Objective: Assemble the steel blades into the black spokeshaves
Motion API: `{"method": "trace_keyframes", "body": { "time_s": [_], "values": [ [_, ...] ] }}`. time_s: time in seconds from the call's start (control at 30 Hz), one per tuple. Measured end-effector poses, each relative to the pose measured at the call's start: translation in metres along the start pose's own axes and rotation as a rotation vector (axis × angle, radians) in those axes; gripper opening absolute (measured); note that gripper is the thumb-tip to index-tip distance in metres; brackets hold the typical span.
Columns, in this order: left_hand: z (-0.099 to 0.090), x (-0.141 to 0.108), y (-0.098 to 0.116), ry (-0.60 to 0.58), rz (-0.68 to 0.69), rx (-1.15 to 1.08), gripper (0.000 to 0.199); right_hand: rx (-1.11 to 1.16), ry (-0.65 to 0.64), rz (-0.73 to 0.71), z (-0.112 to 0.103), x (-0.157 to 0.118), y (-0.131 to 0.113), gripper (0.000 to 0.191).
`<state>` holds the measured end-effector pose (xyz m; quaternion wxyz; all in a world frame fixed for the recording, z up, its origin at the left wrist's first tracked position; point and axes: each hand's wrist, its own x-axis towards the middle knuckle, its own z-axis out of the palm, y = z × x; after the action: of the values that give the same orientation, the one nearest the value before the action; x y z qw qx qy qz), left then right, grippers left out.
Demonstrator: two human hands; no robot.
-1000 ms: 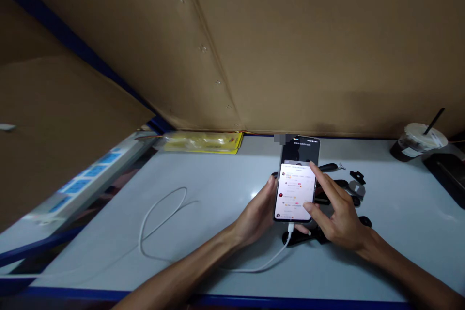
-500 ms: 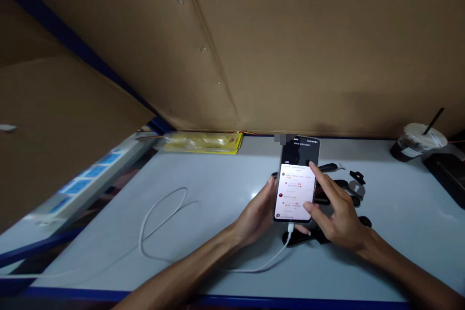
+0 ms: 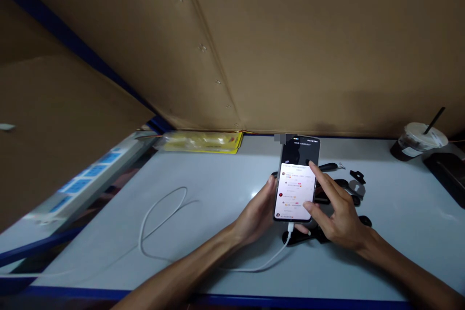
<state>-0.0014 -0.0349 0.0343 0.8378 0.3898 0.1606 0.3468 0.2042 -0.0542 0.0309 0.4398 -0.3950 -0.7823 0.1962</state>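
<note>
A smartphone (image 3: 295, 189) with a lit screen of text lines is tilted toward me above the table. My left hand (image 3: 256, 215) grips it from its left side and from behind, thumb along the edge. A white charging cable (image 3: 267, 265) is plugged into its lower end. My right hand (image 3: 337, 210) hovers at the phone's right side, index finger and thumb apart over the screen; whether they touch the glass I cannot tell. Behind and below the phone lie several black parts (image 3: 343, 185), partly covered by my right hand.
A lidded cup (image 3: 410, 143) with a black straw stands at the back right, beside a dark object (image 3: 445, 177). Yellow packaging (image 3: 203, 143) lies along the back panel. At the left runs a power strip (image 3: 85, 179). The cable loops over the white table (image 3: 218, 189).
</note>
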Motion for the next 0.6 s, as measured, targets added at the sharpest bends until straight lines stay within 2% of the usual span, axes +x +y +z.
{"method": "trace_keyframes", "body": {
  "time_s": [0.6],
  "values": [
    [0.0007,-0.0005,-0.0004,0.008,0.010,0.011,0.070,-0.022,-0.002,-0.025,0.0003,0.0014,0.0011,0.074]
  ]
}}
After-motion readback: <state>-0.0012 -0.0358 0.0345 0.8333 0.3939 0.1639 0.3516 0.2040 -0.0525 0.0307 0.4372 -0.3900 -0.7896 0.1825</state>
